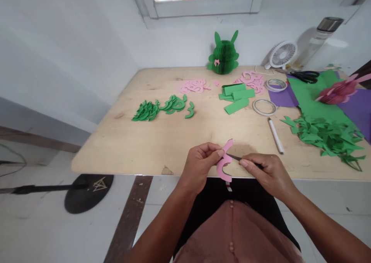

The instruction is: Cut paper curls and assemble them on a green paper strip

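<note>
Near the table's front edge, my left hand (203, 162) pinches a curved pink paper cutout (222, 169) between thumb and fingers. A green edge shows along part of the cutout's inner curve. From the right, my right hand (268, 174) grips a slim black pointed tool (234, 157), too small to tell its exact kind. The tool's tip meets the cutout close to my left thumb. Further back on the table lie two piles of green curved paper pieces (146, 111), with a single green wavy piece (190, 110) beside them.
Green paper strips (236, 95), pink cutouts (194, 86), tape rolls (264, 107) and a white marker (276, 135) lie on the wooden table (139, 143). Green scraps (327, 139) and scissors (305, 76) are at right. A green paper rabbit (224, 56) stands by the wall, near a fan (283, 55).
</note>
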{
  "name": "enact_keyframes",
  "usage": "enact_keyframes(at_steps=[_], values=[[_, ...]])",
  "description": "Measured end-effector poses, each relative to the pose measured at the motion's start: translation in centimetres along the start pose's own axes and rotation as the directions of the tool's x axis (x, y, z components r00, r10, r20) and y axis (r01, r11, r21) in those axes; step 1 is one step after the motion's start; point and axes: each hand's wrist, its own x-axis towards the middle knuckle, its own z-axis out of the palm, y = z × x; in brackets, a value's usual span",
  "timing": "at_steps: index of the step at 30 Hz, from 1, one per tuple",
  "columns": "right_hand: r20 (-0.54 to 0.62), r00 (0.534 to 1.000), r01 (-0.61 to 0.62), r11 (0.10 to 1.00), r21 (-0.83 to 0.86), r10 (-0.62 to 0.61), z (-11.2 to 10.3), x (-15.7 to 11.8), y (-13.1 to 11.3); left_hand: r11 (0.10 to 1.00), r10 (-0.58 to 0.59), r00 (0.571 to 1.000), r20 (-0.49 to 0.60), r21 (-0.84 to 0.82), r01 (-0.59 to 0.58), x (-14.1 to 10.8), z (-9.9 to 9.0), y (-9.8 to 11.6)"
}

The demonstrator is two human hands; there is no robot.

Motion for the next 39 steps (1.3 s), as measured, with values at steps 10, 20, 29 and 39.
enact_keyframes(at_steps=[10,20,29,39], values=[[-0.017,1.000,0.011,1.000,0.021,-0.011,0.32,-0.13,-0.07,1.000,0.009,1.000,-0.020,-0.018,-0.010,-0.12,-0.08,-0.15],[-0.031,0.999,0.042,0.999,-0.016,-0.043,0.23,-0.16,-0.20,1.000,0.026,1.000,-0.013,-0.008,-0.026,-0.12,-0.10,-0.18],[-0.020,0.999,0.044,0.999,-0.030,-0.045,0.13,-0.04,-0.27,1.000,0.028,0.999,-0.027,-0.001,-0.028,-0.24,-0.15,-0.26],[-0.054,0.998,-0.022,1.000,-0.018,0.021,0.21,-0.11,-0.05,0.998,0.020,0.999,-0.045,-0.061,-0.022,-0.13,0.05,-0.38]])
